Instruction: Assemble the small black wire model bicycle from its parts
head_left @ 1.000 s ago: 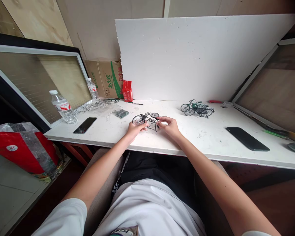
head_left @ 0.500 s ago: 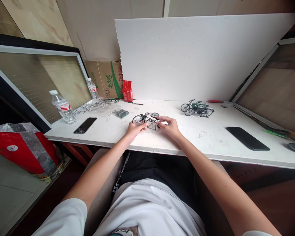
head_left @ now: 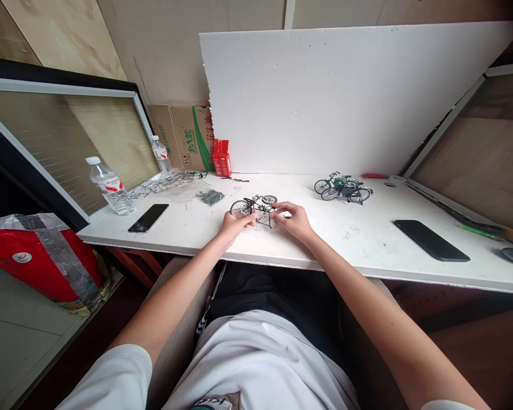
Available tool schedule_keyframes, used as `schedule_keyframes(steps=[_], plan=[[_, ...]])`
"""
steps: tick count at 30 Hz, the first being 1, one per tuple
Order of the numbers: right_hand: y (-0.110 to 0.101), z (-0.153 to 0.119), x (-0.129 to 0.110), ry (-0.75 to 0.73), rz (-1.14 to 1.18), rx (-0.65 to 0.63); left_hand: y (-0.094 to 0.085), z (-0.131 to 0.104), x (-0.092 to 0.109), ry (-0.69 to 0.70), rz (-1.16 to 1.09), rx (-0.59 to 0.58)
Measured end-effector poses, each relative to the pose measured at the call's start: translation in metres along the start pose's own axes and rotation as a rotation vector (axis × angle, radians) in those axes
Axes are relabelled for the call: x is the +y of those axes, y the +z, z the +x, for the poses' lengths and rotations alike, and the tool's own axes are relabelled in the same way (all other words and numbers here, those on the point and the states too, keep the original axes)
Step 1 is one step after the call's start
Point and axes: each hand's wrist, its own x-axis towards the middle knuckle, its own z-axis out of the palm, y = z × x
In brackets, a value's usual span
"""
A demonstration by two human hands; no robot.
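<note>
A small black model bicycle (head_left: pixel 241 209) is held low over the white table in front of me, tilted, with its wheels toward the far side. My left hand (head_left: pixel 236 224) is closed on its left part, the thumb lying along the frame near the larger wheel. From the right, my right hand (head_left: pixel 294 219) pinches the bicycle's other end between thumb and fingertips. Whether a small separate part sits in that pinch is too fine to make out. Further right, a green model bicycle (head_left: pixel 323 185) and a black one (head_left: pixel 330 193) stand close together.
On the left are a phone (head_left: pixel 149 218), a water bottle (head_left: pixel 110 188), black plastic part frames (head_left: pixel 166 183) and a small bag of parts (head_left: pixel 212 197). A red box (head_left: pixel 222 158) stands behind. A dark phone (head_left: pixel 431 240) lies at right; a white board (head_left: pixel 350 102) closes off the back.
My right thumb has shifted slightly left along the bicycle. The left hand and the bicycle look nearly unmoved.
</note>
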Motion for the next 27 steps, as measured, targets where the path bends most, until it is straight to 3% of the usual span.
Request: schedule_keyframes(steps=[27], plan=[[0.005, -0.006, -0.012, -0.138, -0.204, 0.054, 0.003, -0.001, 0.000, 0.046, 0.045, -0.029]])
